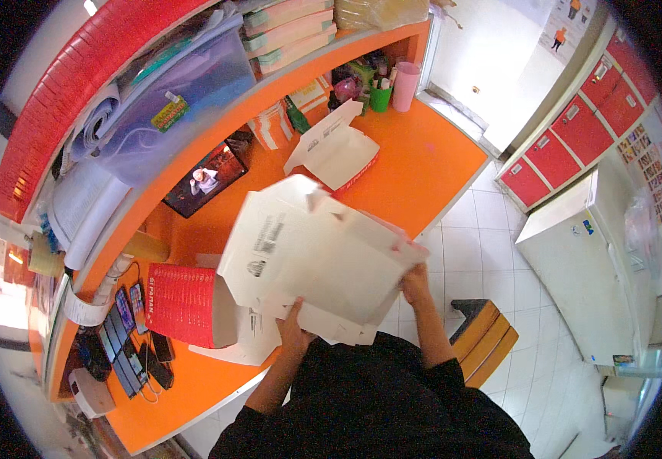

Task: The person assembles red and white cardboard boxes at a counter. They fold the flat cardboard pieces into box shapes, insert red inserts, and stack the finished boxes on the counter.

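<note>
A flat, unfolded white carton sheet (pixel 331 264) is held up in front of me, its plain inner side facing up and small dark print near its left flap. My left hand (pixel 293 330) grips its lower edge. My right hand (pixel 413 281) pinches the edge at its right corner. To the left, a stack of red carton sheets (pixel 186 306) lies on the orange desk (pixel 430 164), with another white sheet (pixel 251 340) partly beneath it. Beyond the held sheet stands a folded carton (pixel 342 157) with its lid raised, white inside and red outside.
A tablet (pixel 207 177) playing video leans under the shelf. Several phones (pixel 128 344) with cables lie at the desk's left end. A pink cup (pixel 404 86) and a green cup (pixel 379 99) stand at the back. On the right are a wooden stool (pixel 488 344), white refrigerator (pixel 587 260) and red lockers (pixel 553 157).
</note>
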`<state>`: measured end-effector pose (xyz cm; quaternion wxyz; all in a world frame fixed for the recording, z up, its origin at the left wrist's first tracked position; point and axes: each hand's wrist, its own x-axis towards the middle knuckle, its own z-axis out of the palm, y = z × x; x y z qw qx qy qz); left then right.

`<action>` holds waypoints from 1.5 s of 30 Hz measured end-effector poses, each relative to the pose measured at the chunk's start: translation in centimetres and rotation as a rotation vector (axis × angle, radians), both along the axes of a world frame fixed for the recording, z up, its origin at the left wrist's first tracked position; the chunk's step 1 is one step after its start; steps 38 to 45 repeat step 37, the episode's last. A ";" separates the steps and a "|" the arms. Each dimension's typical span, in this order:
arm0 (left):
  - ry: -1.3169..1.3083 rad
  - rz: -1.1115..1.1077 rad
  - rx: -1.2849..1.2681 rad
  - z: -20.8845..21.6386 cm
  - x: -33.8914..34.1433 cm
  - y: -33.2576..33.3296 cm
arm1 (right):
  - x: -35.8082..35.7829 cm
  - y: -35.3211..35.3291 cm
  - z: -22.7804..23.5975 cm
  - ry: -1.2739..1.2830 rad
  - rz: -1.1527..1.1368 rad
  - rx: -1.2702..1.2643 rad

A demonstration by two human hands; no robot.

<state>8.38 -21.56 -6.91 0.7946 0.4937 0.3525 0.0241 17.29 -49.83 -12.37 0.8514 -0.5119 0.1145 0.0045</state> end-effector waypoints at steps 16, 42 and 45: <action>0.054 -0.353 0.626 1.1 8.4 0.1 | -0.5 0.3 1.8 -0.037 -0.422 -1.062; -0.232 -0.643 0.118 17.9 7.2 -3.6 | -2.0 7.4 18.1 -1.026 0.406 -0.968; -0.232 -0.643 0.118 17.9 7.2 -3.6 | -2.0 7.4 18.1 -1.026 0.406 -0.968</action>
